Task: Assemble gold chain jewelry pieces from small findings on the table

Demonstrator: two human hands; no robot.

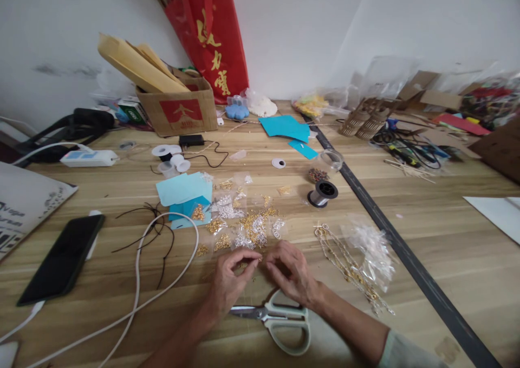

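Note:
My left hand (234,278) is closed in a pinch near the middle of the table, with something tiny at the fingertips that I cannot make out. Close to its right, my right hand (291,273) has its fingers curled together; what they hold, if anything, is too small to tell. Just beyond both hands lie small gold beads (247,223) and silver-coloured pieces (244,241), some in little clear bags. Scissors (284,319) with pale handles lie below the hands, blades pointing left, partly under my right hand.
Chains (339,259) and clear plastic bags (371,251) lie to the right. A wire spool (322,193) stands behind. On the left are a white cable (138,270), a black phone (63,259) and blue cards (184,189). A cardboard box (179,108) stands at the back.

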